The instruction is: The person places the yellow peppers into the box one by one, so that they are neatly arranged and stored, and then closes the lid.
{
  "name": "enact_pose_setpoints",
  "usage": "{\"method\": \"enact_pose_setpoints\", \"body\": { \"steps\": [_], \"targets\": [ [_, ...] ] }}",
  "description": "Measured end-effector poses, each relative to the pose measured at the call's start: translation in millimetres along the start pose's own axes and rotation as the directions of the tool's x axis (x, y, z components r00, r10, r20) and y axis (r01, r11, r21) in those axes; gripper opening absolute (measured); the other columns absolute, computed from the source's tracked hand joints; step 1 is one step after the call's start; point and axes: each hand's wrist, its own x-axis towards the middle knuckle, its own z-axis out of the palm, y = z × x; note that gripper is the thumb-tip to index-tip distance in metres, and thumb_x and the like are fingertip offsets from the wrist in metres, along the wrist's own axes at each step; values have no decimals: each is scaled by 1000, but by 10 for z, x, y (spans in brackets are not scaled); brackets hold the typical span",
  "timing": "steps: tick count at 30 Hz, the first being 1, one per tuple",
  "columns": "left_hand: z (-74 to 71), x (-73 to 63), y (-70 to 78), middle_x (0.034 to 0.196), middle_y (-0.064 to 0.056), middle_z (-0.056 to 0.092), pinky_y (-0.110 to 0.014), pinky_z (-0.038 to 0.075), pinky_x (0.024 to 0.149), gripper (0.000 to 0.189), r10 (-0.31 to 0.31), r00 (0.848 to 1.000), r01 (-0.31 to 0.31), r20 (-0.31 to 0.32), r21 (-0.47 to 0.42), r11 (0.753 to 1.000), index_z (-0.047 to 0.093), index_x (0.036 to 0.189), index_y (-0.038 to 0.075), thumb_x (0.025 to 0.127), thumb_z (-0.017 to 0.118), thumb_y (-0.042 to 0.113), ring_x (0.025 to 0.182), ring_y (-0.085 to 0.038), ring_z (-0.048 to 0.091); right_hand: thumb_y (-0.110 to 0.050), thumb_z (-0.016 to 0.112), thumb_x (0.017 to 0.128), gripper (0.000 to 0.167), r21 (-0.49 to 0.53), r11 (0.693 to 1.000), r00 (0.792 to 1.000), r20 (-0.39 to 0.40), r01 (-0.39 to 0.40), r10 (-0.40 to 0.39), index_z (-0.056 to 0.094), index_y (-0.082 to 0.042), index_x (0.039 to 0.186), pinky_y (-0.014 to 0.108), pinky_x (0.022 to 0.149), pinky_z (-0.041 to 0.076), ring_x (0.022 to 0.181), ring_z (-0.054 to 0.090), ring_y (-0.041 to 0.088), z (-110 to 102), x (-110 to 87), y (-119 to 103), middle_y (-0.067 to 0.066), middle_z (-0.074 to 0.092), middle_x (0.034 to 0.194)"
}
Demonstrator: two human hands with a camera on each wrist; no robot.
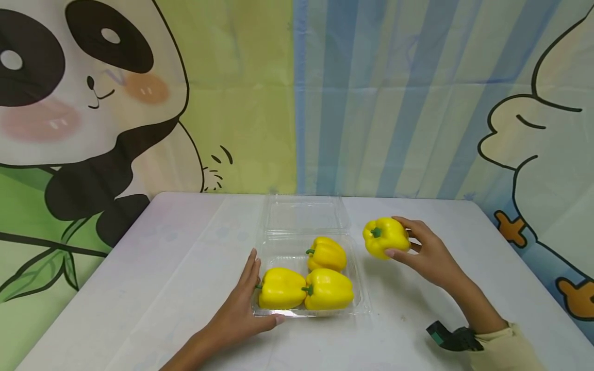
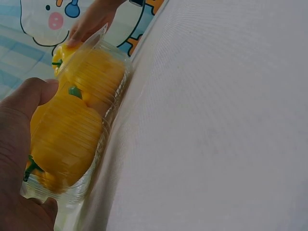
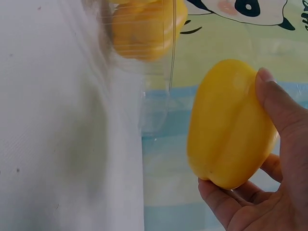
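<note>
Yellow bell pepper [image 1: 384, 241], raised to the right of the clear container [image 1: 361, 288], gripped between the thumb and curled fingers of the right hand [image 1: 429, 255]. Its skin is smooth and glossy, its body blocky and shallowly lobed, with a short green stem on the side facing the container. Three similar peppers [image 1: 329, 291] lie inside the container: two along its near side, one behind at right. The container is thin, ribbed, transparent plastic, its hinged lid [image 1: 306, 214] laid back beyond it. The left hand [image 1: 234, 309], fingers extended, borders the container's left side, thumb at its near edge.
</note>
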Motion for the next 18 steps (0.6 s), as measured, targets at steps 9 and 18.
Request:
{"method": "enact_pose_setpoints", "body": {
  "steps": [9, 18],
  "targets": [
    [1, 5, 3, 160, 13, -12, -51, 32, 108, 125, -2, 1000, 2, 1, -6, 1000, 9, 156, 5, 68, 84, 53, 130, -24, 45, -25, 77, 85, 73, 38, 999, 1000, 6, 12, -13, 42, -7, 145, 50, 93, 46, 118, 48, 37, 53, 63, -124, 17, 44, 137],
    [6, 9, -7, 160, 13, -13, -51, 32, 108, 126, 2, 1000, -2, 3, 0, 1000, 9, 156, 6, 68, 83, 56, 132, -25, 43, -33, 75, 86, 72, 46, 999, 1000, -10, -26, 26, 41, -7, 144, 49, 92, 49, 111, 53, 30, 97, 92, -319, 15, 52, 131]
  ]
}}
